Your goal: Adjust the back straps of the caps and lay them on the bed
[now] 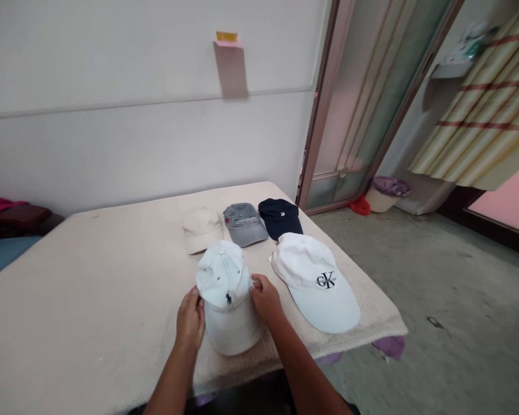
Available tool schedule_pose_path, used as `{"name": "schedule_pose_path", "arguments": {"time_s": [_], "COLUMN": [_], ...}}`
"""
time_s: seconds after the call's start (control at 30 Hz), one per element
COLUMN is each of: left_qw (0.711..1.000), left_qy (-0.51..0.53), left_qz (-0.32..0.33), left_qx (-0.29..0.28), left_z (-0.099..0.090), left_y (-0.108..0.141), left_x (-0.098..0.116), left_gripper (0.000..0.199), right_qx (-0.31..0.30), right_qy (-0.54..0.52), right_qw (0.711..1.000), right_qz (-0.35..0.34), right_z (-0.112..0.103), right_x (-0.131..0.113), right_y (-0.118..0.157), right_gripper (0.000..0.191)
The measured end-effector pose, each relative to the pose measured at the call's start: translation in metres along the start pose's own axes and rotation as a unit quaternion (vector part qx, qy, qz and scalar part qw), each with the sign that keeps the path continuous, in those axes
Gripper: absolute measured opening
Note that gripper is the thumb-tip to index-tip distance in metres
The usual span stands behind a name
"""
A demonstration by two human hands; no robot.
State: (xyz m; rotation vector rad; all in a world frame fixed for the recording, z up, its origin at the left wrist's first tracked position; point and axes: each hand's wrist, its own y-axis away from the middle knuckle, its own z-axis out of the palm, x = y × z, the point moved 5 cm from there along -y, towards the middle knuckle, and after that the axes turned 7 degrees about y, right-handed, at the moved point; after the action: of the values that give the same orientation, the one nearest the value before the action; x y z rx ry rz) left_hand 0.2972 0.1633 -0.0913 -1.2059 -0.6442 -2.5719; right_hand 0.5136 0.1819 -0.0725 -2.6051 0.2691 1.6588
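Counting five: cream cap, grey cap, navy cap, white CK cap on pale cloth; horseman-logo cap nearest, sides gripped by half-curled left hand and right hand.

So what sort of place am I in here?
Probably a room in a home, though I can't be certain: there's a striped curtain, a door with frosted-looking panels, and a bin on the bare grey floor.
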Motion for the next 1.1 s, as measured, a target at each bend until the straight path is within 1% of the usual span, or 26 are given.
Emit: {"name": "schedule_pose_path", "arguments": {"time_s": [0.13,0.27,0.4,0.53,0.63,0.7,0.9,1.1], "left_qw": [0.999,0.998,0.997,0.997,0.997,0.997,0.994,0.991], "left_qy": [0.033,0.062,0.073,0.072,0.059,0.043,0.001,-0.012], "left_qz": [-0.012,-0.017,-0.027,-0.036,-0.045,-0.056,-0.097,-0.107], "left_qx": [-0.004,-0.004,0.007,0.007,-0.003,-0.015,-0.059,-0.074], "left_z": [-0.009,-0.027,-0.048,-0.066,-0.074,-0.076,-0.073,-0.072], "left_y": [0.026,0.057,0.082,0.099,0.104,0.105,0.096,0.094], "left_x": [0.002,0.009,0.016,0.02,0.021,0.02,0.02,0.022], "left_gripper": [0.014,0.016,0.015,0.014,0.015,0.017,0.02,0.022], "right_qx": [0.058,0.112,0.14,0.15,0.155,0.16,0.17,0.18], "right_qy": [0.038,0.072,0.104,0.128,0.139,0.143,0.143,0.139], "right_qw": [0.997,0.99,0.983,0.974,0.968,0.966,0.964,0.961], "right_qz": [-0.029,-0.036,-0.061,-0.114,-0.14,-0.145,-0.145,-0.156], "right_z": [-0.002,-0.002,0.001,0.001,0.0,0.0,0.002,0.003], "right_x": [-0.005,-0.003,-0.003,-0.006,-0.007,-0.006,-0.003,-0.001], "right_y": [0.017,0.032,0.046,0.06,0.067,0.069,0.068,0.067], "right_gripper": [0.037,0.036,0.03,0.029,0.029,0.029,0.026,0.026]}}
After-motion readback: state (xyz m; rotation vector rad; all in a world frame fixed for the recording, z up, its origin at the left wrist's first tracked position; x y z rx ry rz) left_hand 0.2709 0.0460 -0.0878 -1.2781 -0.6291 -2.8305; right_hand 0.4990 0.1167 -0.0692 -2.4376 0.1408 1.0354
